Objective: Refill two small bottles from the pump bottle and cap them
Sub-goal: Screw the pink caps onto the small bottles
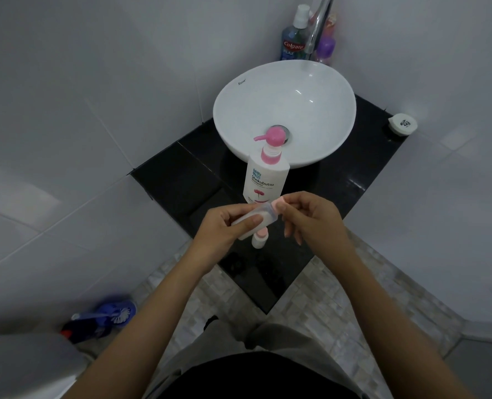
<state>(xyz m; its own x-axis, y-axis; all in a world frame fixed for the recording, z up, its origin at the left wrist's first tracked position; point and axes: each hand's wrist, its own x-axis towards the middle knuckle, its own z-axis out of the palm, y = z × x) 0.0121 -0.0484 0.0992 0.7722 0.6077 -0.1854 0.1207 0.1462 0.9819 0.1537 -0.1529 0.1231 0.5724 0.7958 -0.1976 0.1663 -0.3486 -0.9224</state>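
Two small bottles are seen from the head camera. One small clear bottle (253,219) is held in the grip of the left hand (221,231), fingers curled round it. It lies tilted, its long axis running up and to the right. Its pink cap (279,203) is pinched by the right hand (311,217), the nearer hand to that end. Whether the cap is going on or off cannot be told. The second small bottle (259,238) stands capped on the black bench (181,180), just below the hands. One pump bottle (265,177) stands behind, beside the one white sink (227,90).
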